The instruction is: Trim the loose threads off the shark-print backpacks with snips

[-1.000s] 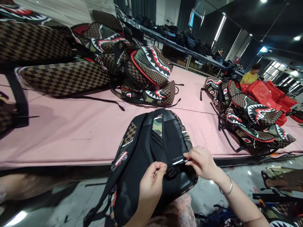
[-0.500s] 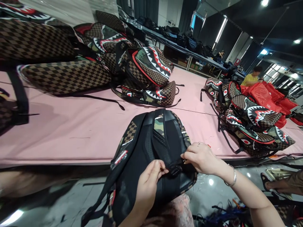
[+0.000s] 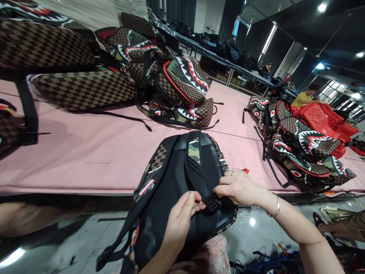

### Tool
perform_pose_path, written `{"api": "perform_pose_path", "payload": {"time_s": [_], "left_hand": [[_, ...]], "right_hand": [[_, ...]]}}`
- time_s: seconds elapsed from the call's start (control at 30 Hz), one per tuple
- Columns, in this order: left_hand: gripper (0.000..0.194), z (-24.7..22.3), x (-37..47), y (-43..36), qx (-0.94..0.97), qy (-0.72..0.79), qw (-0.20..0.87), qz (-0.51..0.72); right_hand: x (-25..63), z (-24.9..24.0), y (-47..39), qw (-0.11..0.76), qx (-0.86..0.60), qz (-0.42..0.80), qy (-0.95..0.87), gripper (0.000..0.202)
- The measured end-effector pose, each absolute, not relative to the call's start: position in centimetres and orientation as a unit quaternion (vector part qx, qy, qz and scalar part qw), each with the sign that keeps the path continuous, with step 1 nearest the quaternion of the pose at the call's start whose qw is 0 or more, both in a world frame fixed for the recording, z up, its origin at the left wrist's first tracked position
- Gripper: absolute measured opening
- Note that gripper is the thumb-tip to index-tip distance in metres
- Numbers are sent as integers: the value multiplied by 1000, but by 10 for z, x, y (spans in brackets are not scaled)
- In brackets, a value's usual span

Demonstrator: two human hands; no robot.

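A black-backed backpack (image 3: 159,220) with checkered and camouflage sides leans on the table edge, its back panel and straps facing me. My left hand (image 3: 181,217) pinches the lower end of the right-hand shoulder strap (image 3: 196,171), just left of a black plastic buckle (image 3: 213,204). On the buckle's other side, my right hand (image 3: 241,187) has its fingers closed on the same strap near its edge. What exactly lies between the fingertips is partly hidden.
Checkered shark-face backpacks lie piled on the pink-covered table (image 3: 94,152), at left (image 3: 182,83) and right (image 3: 310,140). Red bags (image 3: 322,118) sit behind the right pile. Another person's arm (image 3: 34,217) enters at lower left; a sandalled foot (image 3: 321,222) shows at right.
Both hands stay at the buckle. My right hand has shifted slightly left along the strap, and the buckle shows a little more plainly. The view has shifted slightly.
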State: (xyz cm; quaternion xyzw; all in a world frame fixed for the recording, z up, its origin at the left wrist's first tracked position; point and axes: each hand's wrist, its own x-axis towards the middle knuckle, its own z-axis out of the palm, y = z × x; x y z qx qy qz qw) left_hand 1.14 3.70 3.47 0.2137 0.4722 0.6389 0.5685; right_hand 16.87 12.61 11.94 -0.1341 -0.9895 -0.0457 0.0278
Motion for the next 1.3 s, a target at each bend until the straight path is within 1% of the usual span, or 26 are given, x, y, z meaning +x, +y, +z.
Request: {"api": "perform_pose_path", "payload": {"time_s": [0.07, 0.17, 0.23, 0.3, 0.4, 0.47, 0.53, 0.6, 0.67, 0.73, 0.8, 0.87, 1.0, 1.07, 1.13, 1.2, 1.23, 1.3], "left_hand": [[40, 37, 11, 38, 187, 466, 581, 641], [39, 38, 11, 39, 158, 458, 597, 639], [39, 37, 11, 39, 161, 465, 596, 634], [35, 34, 12, 39, 191, 481, 590, 619], [33, 26, 14, 38, 247, 494, 587, 591], [33, 20, 16, 38, 268, 501, 576, 588], [24, 15, 16, 39, 285, 523, 541, 594], [14, 12, 16, 40, 304, 549, 494, 602], [12, 11, 14, 40, 315, 561, 469, 605], [11, 14, 13, 39, 315, 557, 476, 603], [11, 17, 12, 38, 314, 547, 495, 598], [10, 20, 12, 37, 319, 540, 504, 594], [9, 25, 13, 36, 340, 534, 501, 590], [9, 27, 14, 37, 355, 531, 497, 588], [10, 29, 14, 38, 360, 530, 498, 585], [12, 30, 13, 38, 337, 525, 515, 588], [15, 30, 13, 38, 313, 515, 533, 594], [26, 30, 11, 38, 251, 475, 583, 609]], "right_hand": [[175, 108, 124, 89, -163, 17, -983, 12], [186, 87, 117, 203, -240, 171, -934, 18], [193, 74, 111, 241, -290, 253, -891, 20], [198, 63, 104, 256, -332, 308, -854, 24], [199, 53, 96, 268, -368, 362, -813, 36], [195, 48, 92, 267, -378, 379, -801, 31], [190, 44, 90, 272, -383, 390, -792, 23], [185, 42, 90, 278, -383, 400, -785, 22], [183, 45, 90, 270, -378, 393, -793, 24], [185, 52, 92, 254, -371, 363, -816, 28], [190, 64, 97, 241, -354, 302, -852, 27], [194, 78, 104, 217, -322, 211, -897, 24], [190, 105, 119, 96, -227, 40, -968, 24], [181, 117, 123, 38, -185, -14, -982, 20], [174, 125, 126, 4, -159, -47, -986, 15], [172, 128, 129, 1, -157, -50, -986, 13], [173, 127, 130, 18, -167, -36, -985, 14], [180, 119, 130, 85, -203, 32, -975, 18]]}}
